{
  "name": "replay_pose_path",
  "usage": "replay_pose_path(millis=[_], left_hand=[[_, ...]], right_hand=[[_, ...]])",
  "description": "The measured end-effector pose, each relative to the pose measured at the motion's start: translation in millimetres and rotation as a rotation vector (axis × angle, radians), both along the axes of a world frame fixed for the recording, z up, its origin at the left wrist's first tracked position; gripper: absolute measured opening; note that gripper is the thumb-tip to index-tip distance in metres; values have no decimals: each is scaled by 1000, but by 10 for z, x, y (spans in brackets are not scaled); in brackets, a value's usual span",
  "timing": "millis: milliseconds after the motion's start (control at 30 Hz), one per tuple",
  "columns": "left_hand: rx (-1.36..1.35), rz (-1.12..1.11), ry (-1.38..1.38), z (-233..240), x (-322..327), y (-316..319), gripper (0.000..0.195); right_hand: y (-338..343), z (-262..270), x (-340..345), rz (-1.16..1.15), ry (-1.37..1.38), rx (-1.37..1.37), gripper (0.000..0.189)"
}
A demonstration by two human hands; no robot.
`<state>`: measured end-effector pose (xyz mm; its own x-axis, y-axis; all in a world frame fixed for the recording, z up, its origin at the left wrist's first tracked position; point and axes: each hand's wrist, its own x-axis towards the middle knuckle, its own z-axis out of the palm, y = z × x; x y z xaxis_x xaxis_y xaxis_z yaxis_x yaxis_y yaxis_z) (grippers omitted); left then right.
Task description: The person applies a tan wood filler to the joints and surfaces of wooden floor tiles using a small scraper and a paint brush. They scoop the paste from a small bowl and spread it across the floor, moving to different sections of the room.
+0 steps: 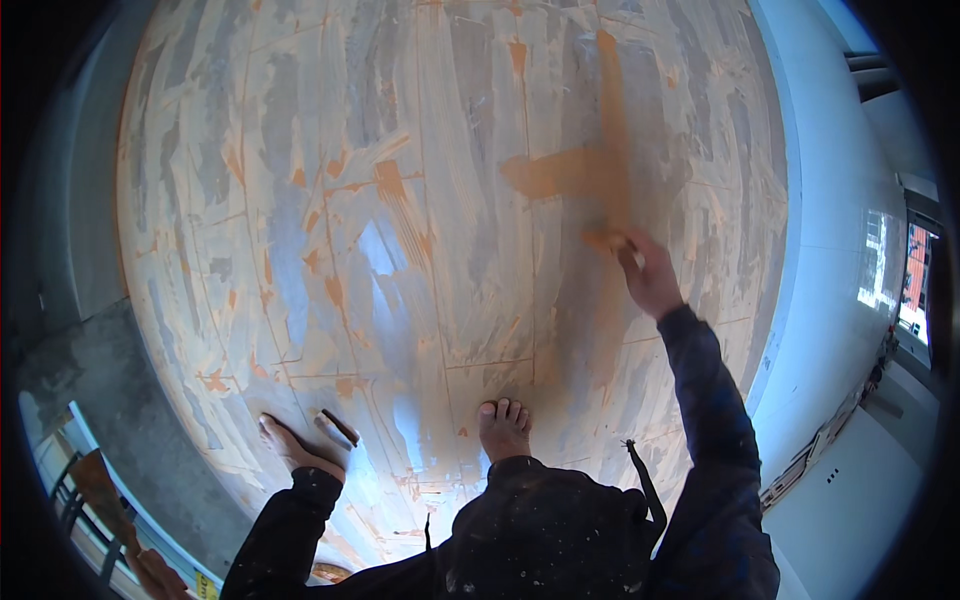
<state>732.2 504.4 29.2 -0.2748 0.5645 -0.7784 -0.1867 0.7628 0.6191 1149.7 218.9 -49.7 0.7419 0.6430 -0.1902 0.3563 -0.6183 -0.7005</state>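
Note:
My right hand [651, 276] is closed around a small filling knife [604, 240] over the floor; its blade is blurred and coated orange-brown. Beyond the blade, a long smear of orange-brown filler paste [613, 112] runs across the floor, with a broad patch [559, 172] branching to the left. At the bottom left, my left hand [154, 574] grips a wide putty knife [97, 480], its blade raised and covered in similar paste. The floor [472, 300] has thin orange joint lines, pale streaks and grey patches.
My bare feet [506, 426] stand apart on the floor. A short dark-edged object [337, 429] lies beside the left foot. A pale glossy wall [832, 225] bounds the right side, with a window [916, 277] farther off. Grey concrete [142, 420] borders the floor at left.

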Motion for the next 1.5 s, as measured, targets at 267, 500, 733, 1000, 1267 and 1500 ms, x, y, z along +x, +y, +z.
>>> replay_pose_path(millis=[267,500,733,1000,1267,1500], left_hand=[[61,-165,67,-18,-67,34,75],[32,-132,40,54,-14,27,71],[109,-142,124,32,-12,-13,70],[159,-221,207,23,-13,-26,73],[88,-154,71,-68,-153,46,72],[46,-121,73,27,-13,73,68]], right_hand=[[1399,-301,187,270,-460,-24,41],[350,-320,-1017,380,-463,-163,48],[-214,83,-1891,344,-164,-230,38],[1256,-211,88,142,-404,40,33],[1300,-449,-72,285,-504,-31,48],[275,-134,-1188,462,-214,-140,44]])
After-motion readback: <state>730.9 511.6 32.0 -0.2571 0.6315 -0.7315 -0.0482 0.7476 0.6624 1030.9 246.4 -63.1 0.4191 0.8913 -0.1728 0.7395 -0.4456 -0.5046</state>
